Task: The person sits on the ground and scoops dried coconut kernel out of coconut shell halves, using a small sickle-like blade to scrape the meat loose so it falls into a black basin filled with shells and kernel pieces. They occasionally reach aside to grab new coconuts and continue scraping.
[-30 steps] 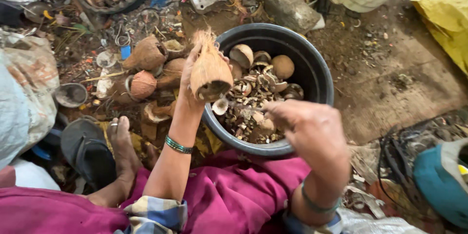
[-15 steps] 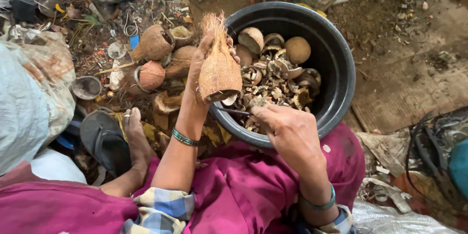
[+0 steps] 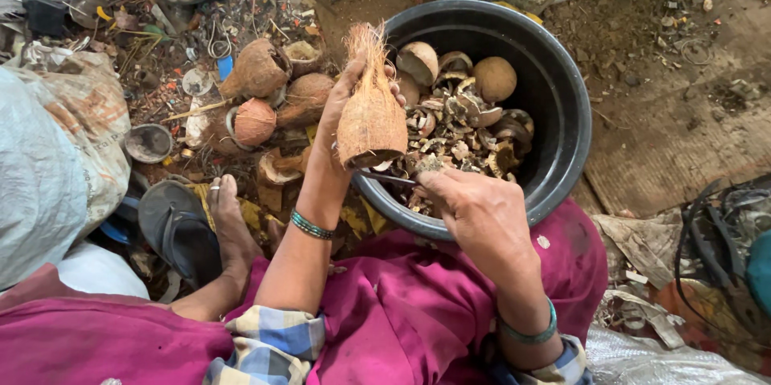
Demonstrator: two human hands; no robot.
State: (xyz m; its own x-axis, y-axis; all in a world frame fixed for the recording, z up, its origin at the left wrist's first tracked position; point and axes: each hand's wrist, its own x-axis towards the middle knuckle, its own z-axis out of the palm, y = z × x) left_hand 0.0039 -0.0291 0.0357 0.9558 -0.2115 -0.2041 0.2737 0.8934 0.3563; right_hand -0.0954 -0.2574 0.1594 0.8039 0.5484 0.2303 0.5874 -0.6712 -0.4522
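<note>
The left hand [image 3: 341, 124] holds a hairy coconut piece [image 3: 371, 120] over the black tub [image 3: 562, 112]. The right hand [image 3: 474, 212] grips a thin blade [image 3: 385, 178], digging inside. Next, I think, it must pry carefully.

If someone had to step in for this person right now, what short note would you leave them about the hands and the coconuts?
Left hand: holds a husked coconut half upright over the near rim of the black tub, open end down.
Right hand: grips a thin blade, its tip under the shell's open end.
Tub: holds a heap of shell pieces and kernel bits.
On the ground left of the tub: several more coconut halves.
Done: many pieces lie in the tub. Left: the held half, likely the ones on the ground.
</note>
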